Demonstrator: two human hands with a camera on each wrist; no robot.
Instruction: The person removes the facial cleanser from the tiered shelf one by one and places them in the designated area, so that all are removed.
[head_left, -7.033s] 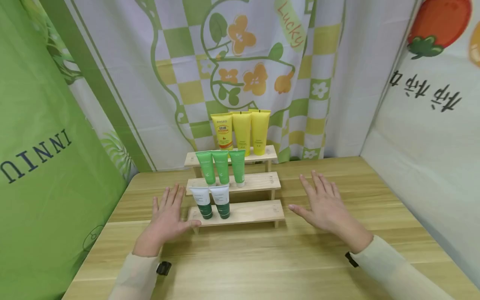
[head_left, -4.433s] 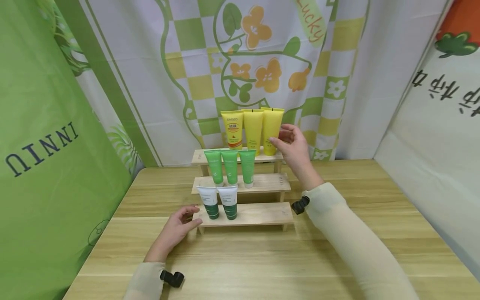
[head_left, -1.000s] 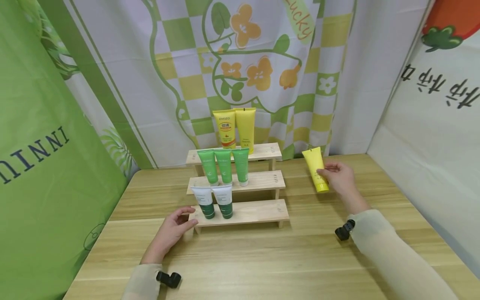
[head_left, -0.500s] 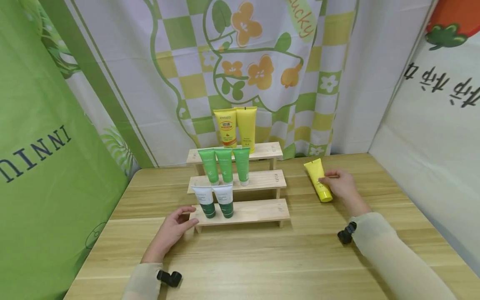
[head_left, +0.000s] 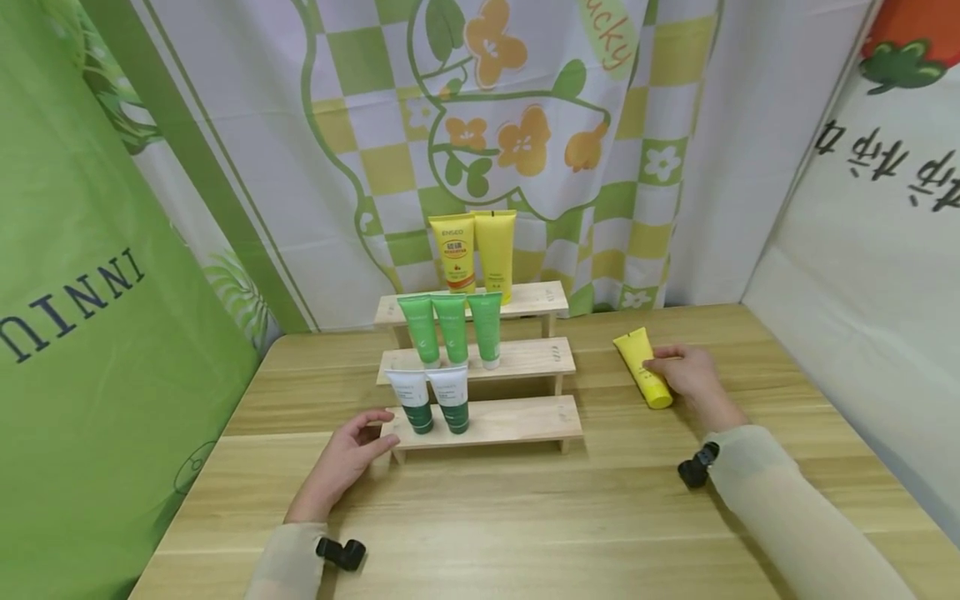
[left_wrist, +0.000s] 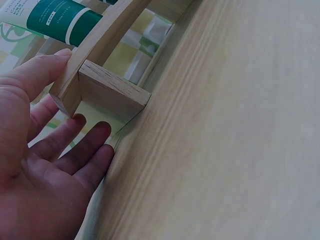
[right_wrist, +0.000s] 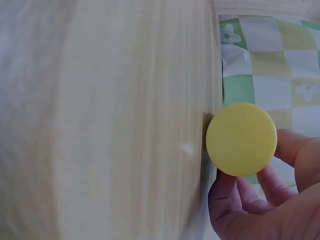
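Observation:
On the right of the table, my right hand (head_left: 693,382) pinches a yellow squeeze tube (head_left: 639,358) that lies slantwise, cap end towards me. Its round yellow cap (right_wrist: 241,140) faces the right wrist camera, hiding most of the tube. My left hand (head_left: 347,457) grips the left end of the lowest step of a three-tier wooden display stand (head_left: 525,419). In the left wrist view, the thumb (left_wrist: 42,70) presses on the board's end, with the other fingers curled below and behind it. Two white-and-green tubes (head_left: 452,400) stand upside down on that step, near this hand.
Three green tubes (head_left: 452,329) stand on the middle step, and two yellow tubes (head_left: 495,258) on the top one. A patterned curtain (head_left: 525,167) hangs behind the wooden table (head_left: 480,517). A green cloth (head_left: 90,375) borders the left, a white one (head_left: 862,292) the right.
My right hand has taken the rightmost yellow tube off the top step, carried it right and lowered it to lie on the table. The left hand has come to the bottom step's end and stayed.

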